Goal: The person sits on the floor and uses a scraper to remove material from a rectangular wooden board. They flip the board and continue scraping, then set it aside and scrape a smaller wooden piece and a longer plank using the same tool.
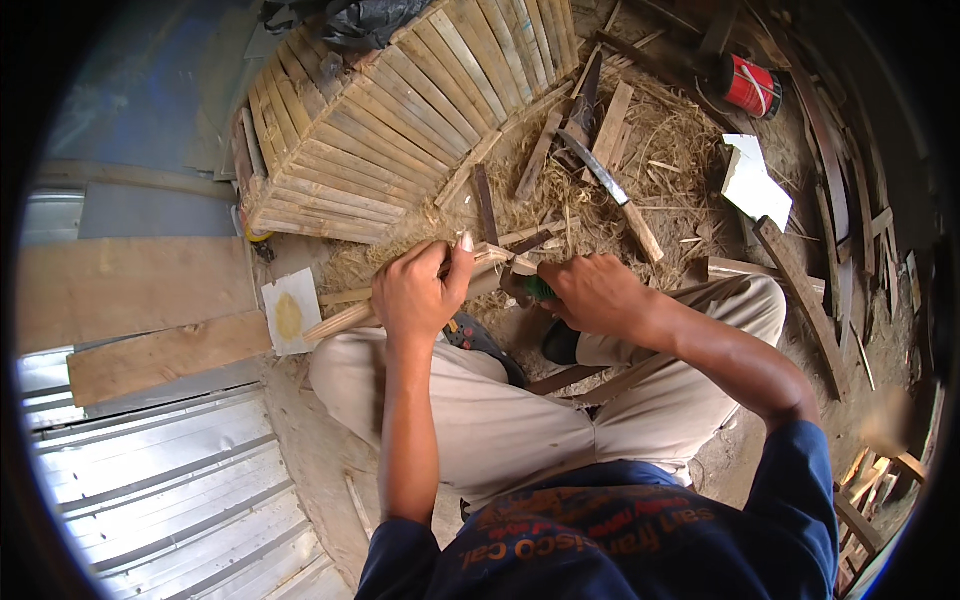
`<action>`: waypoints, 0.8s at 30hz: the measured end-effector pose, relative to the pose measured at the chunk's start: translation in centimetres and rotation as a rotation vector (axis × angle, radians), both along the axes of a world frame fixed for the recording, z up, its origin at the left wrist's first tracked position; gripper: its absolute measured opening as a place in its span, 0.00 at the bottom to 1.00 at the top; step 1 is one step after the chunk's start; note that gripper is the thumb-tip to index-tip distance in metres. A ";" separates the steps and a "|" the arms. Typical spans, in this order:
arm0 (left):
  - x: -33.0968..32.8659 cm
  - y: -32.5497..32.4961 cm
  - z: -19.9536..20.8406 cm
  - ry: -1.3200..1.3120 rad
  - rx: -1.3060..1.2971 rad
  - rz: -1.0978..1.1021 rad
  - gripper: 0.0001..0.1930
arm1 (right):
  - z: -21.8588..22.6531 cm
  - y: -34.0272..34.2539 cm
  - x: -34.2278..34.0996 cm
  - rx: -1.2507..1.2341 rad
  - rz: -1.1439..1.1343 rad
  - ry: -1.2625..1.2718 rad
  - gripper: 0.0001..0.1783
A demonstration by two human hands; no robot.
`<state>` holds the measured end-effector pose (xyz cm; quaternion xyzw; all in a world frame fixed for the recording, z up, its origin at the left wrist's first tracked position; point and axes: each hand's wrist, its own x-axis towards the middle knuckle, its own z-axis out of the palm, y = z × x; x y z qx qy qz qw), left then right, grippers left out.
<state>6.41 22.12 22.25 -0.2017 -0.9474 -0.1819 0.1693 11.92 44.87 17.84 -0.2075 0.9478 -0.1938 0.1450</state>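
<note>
My left hand (425,285) is closed around a pale wooden strip (345,320), thumb raised along its top. The strip slants from above my left knee up to the gap between my hands. My right hand (598,290) is closed on a tool with a green handle (538,287), held against the strip's right end. Its working part is mostly hidden, so I cannot tell its kind. Beyond my hands, a long knife (605,180) with a wooden handle lies on the shavings-covered ground. My crossed legs are under both hands.
A slatted wooden panel (400,120) stands ahead on the left, with a black plastic bag (370,22) on top. Wood offcuts (800,290) and a red can (750,87) lie at right, near a white broken sheet (755,180). Corrugated metal (180,470) is at left.
</note>
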 end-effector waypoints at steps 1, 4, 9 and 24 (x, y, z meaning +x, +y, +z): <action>0.0 0.0 0.0 -0.010 0.005 0.002 0.21 | 0.8 0.1 -0.2 0.016 0.038 0.024 0.20; -0.2 0.1 0.0 -0.013 0.008 -0.004 0.22 | 3.8 0.2 -2.0 0.024 0.119 -0.090 0.19; -0.2 0.2 0.2 0.020 -0.040 -0.004 0.23 | 8.0 0.3 -5.5 0.065 0.150 -0.352 0.18; -2.9 0.2 -0.2 0.020 -0.049 0.029 0.23 | 4.7 -0.5 -3.3 -0.106 -0.154 -0.143 0.16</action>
